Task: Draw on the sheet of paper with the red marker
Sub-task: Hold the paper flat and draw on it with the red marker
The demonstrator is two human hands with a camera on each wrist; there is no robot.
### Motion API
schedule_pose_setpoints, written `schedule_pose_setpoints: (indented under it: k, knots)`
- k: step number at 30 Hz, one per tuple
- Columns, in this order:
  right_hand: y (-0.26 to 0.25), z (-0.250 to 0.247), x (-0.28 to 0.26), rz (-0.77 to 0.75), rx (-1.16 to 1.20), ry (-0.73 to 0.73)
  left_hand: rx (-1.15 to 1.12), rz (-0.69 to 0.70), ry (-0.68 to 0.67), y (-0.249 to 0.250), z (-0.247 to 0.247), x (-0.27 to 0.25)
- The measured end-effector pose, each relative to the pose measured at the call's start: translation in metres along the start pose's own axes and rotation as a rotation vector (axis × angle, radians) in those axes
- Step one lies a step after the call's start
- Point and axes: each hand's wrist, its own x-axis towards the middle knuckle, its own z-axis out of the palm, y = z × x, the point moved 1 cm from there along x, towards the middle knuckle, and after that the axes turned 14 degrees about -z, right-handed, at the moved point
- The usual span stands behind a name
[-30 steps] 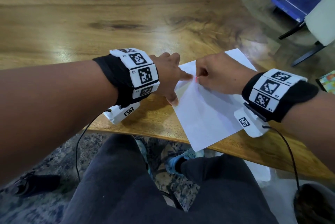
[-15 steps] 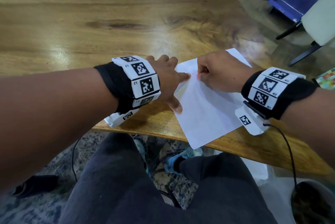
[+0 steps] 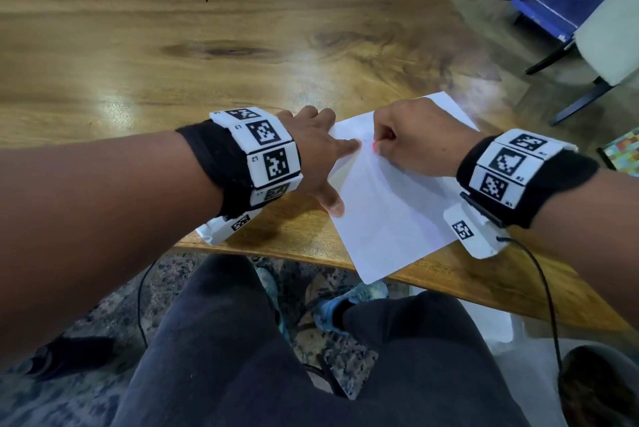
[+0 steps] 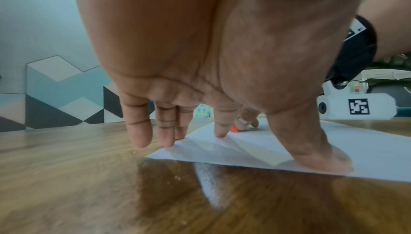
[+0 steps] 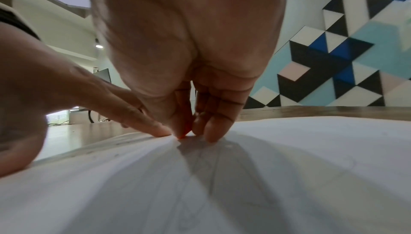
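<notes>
Pinching the red marker (image 3: 374,146) in my right hand (image 3: 420,136), I hold its tip on the paper (image 3: 390,219) lying at the desk (image 3: 173,57) edge, while my left hand (image 3: 318,153) presses straight fingers (image 4: 220,129) on the sheet.

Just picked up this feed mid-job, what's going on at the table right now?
A person is drawing. The right hand pinches the red marker, tip down on the sheet of paper. The left hand presses the sheet's left edge flat on the wooden table. Only faint marks show by the tip.
</notes>
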Motion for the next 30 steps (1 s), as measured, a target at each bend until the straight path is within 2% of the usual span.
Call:
schedule_pose_setpoints:
  k: [5,7,9,15,23,30]
  knots:
    - [-0.025,0.005,-0.026,-0.203,0.0,-0.132,-0.003,0.0,-0.005,0.001,0.0,0.002]
    - [-0.029,0.006,-0.031,-0.239,0.009,-0.166,0.001,-0.004,-0.01,0.001,0.0,0.002]
    - [-0.025,0.004,-0.027,-0.222,0.008,-0.15,0.007,-0.001,-0.006,0.002,-0.001,0.002]
    - [0.007,-0.002,0.0,-0.036,-0.008,-0.026,0.024,-0.013,-0.019,0.001,-0.005,0.002]
    - [-0.014,0.003,-0.033,-0.231,0.001,-0.177,0.023,-0.01,-0.033,0.004,-0.009,0.004]
    - [0.009,-0.004,-0.001,-0.054,-0.011,-0.057,0.03,-0.008,-0.024,0.004,-0.008,0.003]
